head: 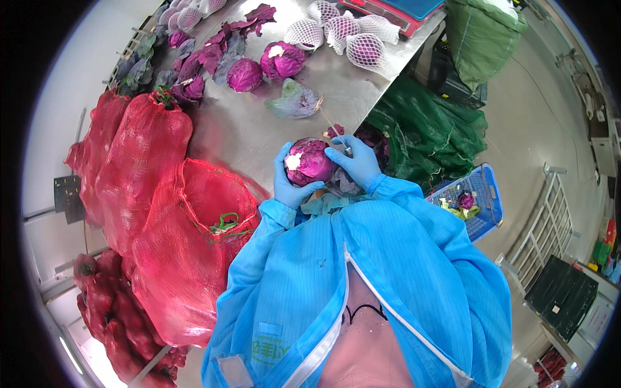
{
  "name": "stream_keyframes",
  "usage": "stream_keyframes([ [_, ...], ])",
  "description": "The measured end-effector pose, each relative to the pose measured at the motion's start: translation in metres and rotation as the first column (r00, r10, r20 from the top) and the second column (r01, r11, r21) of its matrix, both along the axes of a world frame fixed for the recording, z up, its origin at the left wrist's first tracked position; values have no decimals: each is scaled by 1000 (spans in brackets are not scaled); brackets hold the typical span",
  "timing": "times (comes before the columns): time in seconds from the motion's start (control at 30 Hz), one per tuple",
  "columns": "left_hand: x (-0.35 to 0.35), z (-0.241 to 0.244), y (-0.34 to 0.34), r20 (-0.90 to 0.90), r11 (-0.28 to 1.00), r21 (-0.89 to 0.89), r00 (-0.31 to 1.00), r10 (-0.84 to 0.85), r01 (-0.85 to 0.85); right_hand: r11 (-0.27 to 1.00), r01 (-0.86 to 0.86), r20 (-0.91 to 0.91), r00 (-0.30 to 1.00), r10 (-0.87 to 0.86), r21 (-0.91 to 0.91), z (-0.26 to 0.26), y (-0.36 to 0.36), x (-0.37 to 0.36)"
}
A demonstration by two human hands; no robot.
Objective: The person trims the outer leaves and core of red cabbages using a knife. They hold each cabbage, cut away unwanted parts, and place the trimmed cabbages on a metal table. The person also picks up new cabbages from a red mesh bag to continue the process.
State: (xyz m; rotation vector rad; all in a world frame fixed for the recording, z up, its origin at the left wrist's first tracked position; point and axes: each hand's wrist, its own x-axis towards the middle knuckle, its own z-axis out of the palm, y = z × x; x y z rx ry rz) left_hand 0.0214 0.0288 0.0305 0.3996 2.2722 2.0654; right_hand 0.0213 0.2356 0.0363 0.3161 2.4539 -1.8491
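My left hand (294, 182), in a blue glove, is closed around the side of a red cabbage (310, 162) whose pale cut stem end faces left. My right hand (354, 160), gloved too, grips a knife (332, 121) with a thin blade that points up and away over the steel table (228, 131). Its fingers are beside the cabbage's right side; the handle is mostly hidden. Beyond the hands lies a loose outer cabbage leaf (293, 100). Two bare red cabbages (244, 75) (283, 59) stand farther back. A small purple leaf scrap (335, 130) is near the blade.
Cabbages in white foam nets (366, 50) and a red scale (388, 14) are at the far side. Loose leaves (208, 58) lie far left. Red mesh sacks (145, 174) crowd the left. Green netting (432, 136), a blue basket (478, 203) and a green sack (480, 43) are right.
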Motion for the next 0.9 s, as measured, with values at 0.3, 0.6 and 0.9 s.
stream_keyframes([
  [0.3,6,-6,13,123,967,253,992,-27,-5,893,80,123,981,-149,442,-56,44,4],
  [0.6,9,-1,10,34,995,96,999,-9,5,946,-275,-211,948,237,-174,21,20,-3],
  [0.9,13,21,10,180,984,176,983,-34,2,779,-446,-3,869,496,-441,35,26,-14],
])
